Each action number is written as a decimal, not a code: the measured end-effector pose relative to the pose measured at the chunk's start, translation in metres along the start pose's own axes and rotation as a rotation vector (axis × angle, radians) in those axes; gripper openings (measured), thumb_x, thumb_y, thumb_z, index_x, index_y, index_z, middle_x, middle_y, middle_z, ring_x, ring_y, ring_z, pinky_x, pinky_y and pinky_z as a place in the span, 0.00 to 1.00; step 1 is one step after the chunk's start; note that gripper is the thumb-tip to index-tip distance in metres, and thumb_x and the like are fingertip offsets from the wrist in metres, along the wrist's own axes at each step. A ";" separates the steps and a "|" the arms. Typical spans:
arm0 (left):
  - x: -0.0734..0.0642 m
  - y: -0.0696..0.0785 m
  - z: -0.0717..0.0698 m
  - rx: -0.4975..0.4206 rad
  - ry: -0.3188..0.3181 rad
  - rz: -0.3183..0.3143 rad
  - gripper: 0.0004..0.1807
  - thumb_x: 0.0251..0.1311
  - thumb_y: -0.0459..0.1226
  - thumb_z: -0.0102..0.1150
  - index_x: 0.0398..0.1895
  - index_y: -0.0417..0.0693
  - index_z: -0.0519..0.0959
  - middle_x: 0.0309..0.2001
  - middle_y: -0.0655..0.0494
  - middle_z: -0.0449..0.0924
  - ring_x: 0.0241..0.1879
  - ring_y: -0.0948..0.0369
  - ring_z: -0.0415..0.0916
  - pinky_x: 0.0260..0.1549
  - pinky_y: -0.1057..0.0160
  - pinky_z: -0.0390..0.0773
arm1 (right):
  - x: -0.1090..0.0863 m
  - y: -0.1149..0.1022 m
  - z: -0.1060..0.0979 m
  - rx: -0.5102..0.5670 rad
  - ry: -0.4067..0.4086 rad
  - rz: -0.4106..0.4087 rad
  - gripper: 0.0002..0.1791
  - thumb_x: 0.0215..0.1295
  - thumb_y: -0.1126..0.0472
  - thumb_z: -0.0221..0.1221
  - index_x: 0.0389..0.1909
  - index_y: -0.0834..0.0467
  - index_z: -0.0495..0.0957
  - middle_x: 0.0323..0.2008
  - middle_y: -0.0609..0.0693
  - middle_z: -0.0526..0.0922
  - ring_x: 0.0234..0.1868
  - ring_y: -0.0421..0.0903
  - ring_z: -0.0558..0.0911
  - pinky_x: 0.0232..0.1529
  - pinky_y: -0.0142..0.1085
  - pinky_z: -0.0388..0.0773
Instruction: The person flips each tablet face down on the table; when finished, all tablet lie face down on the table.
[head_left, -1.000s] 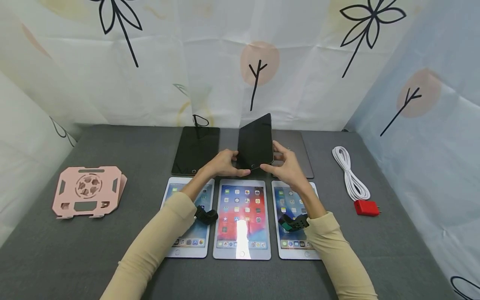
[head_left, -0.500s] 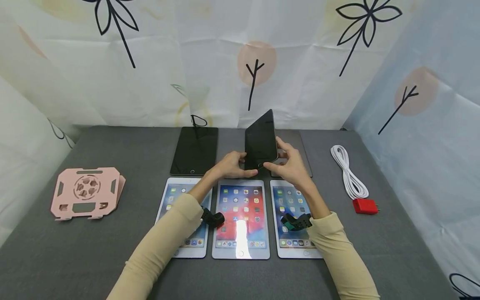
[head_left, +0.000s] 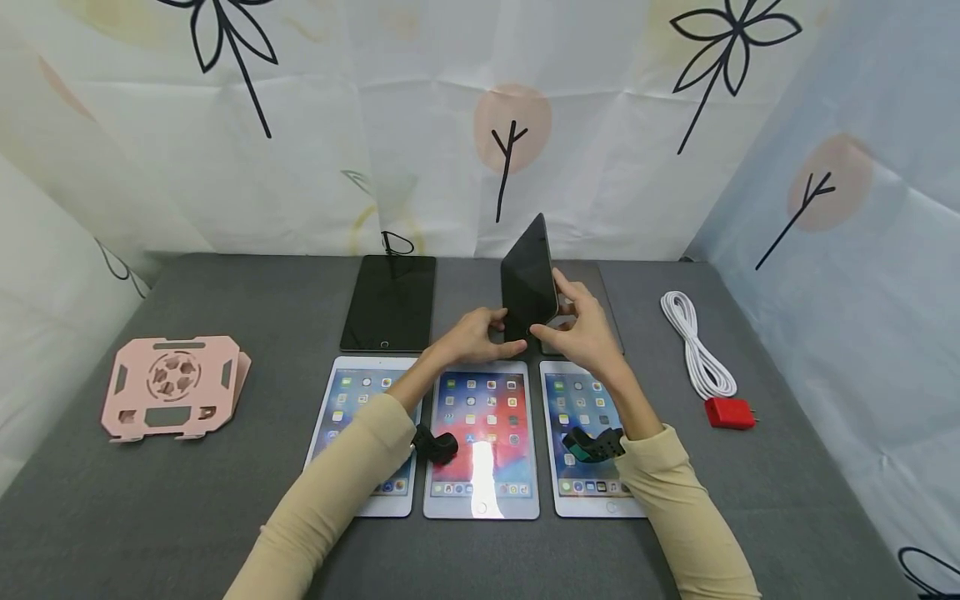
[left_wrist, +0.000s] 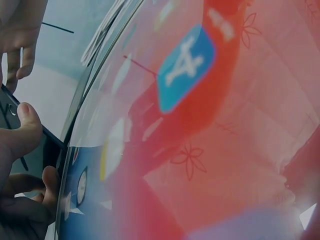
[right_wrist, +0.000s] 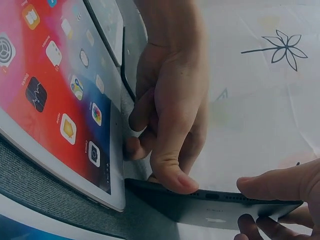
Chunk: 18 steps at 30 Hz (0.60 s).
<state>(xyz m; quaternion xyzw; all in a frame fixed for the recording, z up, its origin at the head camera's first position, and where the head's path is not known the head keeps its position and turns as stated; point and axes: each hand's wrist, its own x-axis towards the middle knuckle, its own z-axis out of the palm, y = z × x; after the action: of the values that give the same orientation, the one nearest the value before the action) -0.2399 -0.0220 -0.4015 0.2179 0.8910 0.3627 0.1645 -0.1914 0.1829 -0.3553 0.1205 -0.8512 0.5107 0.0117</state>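
Observation:
A black tablet (head_left: 527, 271) is raised and tilted steeply in the head view, its dark screen turned partly to the left. My left hand (head_left: 480, 335) pinches its lower left corner, thumb along the bottom edge. At the lower right, my right hand (head_left: 579, 332) grips the side, thumb in front and fingers behind. Seen from the right wrist, the tablet's grey back (right_wrist: 205, 217) and bottom edge lie between the left hand (right_wrist: 175, 105) and the right thumb. Under my forearms lie a left white tablet (head_left: 324, 425), a middle white tablet (head_left: 483, 433) and a right white tablet (head_left: 592, 504).
A second black tablet (head_left: 390, 304) lies flat at the back left. Partly hidden behind my right hand is a grey tablet (head_left: 592, 279). To the far left stands a pink stand (head_left: 176, 387); a white cable (head_left: 693, 342) and red plug (head_left: 731, 412) lie right.
The raised black tablet has shifted right and turned further toward edge-on, its top slightly higher. My left hand has moved right with it, and my right hand a little.

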 end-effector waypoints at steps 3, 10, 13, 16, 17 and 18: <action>0.002 0.001 0.003 0.005 0.009 0.009 0.45 0.66 0.53 0.64 0.78 0.38 0.61 0.64 0.40 0.78 0.57 0.51 0.75 0.54 0.57 0.76 | 0.000 -0.001 0.001 -0.028 0.005 -0.012 0.49 0.64 0.71 0.66 0.81 0.60 0.49 0.67 0.65 0.67 0.55 0.64 0.80 0.43 0.28 0.76; 0.004 0.000 0.006 0.006 0.008 0.020 0.45 0.67 0.54 0.63 0.78 0.39 0.60 0.64 0.43 0.78 0.54 0.51 0.74 0.53 0.57 0.75 | 0.001 -0.002 0.003 -0.053 0.004 -0.026 0.50 0.64 0.72 0.66 0.82 0.57 0.49 0.68 0.65 0.65 0.52 0.64 0.81 0.45 0.35 0.78; 0.003 -0.001 0.004 0.008 0.007 0.021 0.45 0.67 0.53 0.63 0.78 0.40 0.60 0.63 0.44 0.78 0.53 0.54 0.74 0.54 0.58 0.75 | 0.001 -0.002 0.005 -0.041 -0.004 -0.029 0.51 0.63 0.72 0.66 0.82 0.56 0.49 0.67 0.65 0.66 0.53 0.64 0.81 0.46 0.36 0.78; 0.001 -0.002 0.001 -0.030 -0.017 0.031 0.45 0.67 0.52 0.63 0.79 0.39 0.59 0.62 0.45 0.77 0.39 0.59 0.74 0.42 0.63 0.76 | 0.002 -0.001 0.007 -0.036 -0.010 -0.037 0.50 0.64 0.73 0.65 0.82 0.55 0.49 0.66 0.65 0.66 0.52 0.63 0.81 0.45 0.36 0.78; 0.000 -0.003 0.000 -0.057 -0.034 0.034 0.45 0.67 0.51 0.63 0.79 0.40 0.58 0.62 0.45 0.77 0.34 0.60 0.73 0.37 0.64 0.75 | 0.002 -0.002 0.008 -0.038 -0.011 -0.041 0.50 0.64 0.73 0.65 0.82 0.55 0.49 0.66 0.65 0.66 0.52 0.63 0.81 0.45 0.36 0.78; 0.000 -0.004 -0.001 -0.091 -0.053 0.037 0.45 0.68 0.51 0.63 0.80 0.41 0.57 0.62 0.46 0.76 0.30 0.61 0.72 0.33 0.65 0.73 | 0.002 -0.002 0.009 -0.040 -0.012 -0.047 0.50 0.64 0.73 0.65 0.82 0.55 0.49 0.65 0.65 0.66 0.52 0.63 0.81 0.45 0.38 0.78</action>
<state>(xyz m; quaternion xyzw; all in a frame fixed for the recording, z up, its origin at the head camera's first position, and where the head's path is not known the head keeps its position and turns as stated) -0.2415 -0.0250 -0.4031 0.2360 0.8648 0.3998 0.1912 -0.1924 0.1738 -0.3573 0.1433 -0.8583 0.4923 0.0212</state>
